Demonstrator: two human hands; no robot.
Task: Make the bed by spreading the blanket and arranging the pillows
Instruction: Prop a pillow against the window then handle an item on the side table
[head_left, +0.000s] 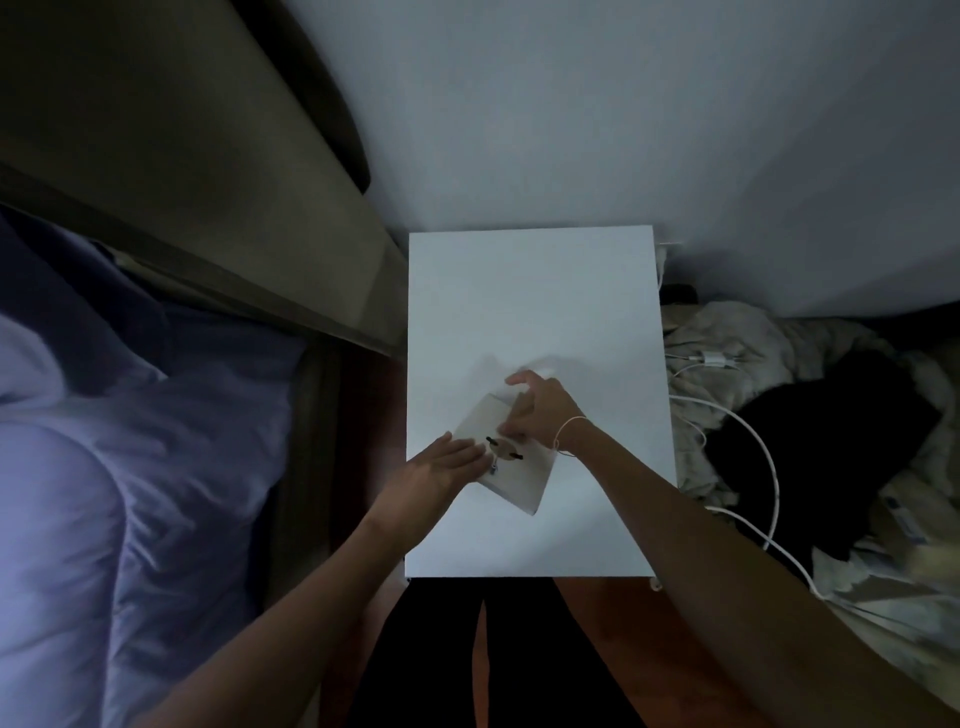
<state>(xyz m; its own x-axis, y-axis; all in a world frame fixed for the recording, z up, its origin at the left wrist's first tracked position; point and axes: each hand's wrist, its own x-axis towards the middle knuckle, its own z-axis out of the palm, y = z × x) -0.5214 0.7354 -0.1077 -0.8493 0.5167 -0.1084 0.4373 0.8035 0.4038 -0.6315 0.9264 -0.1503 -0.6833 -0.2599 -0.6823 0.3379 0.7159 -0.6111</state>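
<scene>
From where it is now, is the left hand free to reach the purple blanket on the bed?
Probably yes. The left hand only rests flat on the envelope on the white table, gripping nothing, and the blanket lies just to its left with nothing visible between.

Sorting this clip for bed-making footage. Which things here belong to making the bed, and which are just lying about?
Bed-making:
blanket, rumpled on the bed
headboard

Lying about:
nightstand
envelope, touched by left hand and right hand
cables
clothes pile
</scene>
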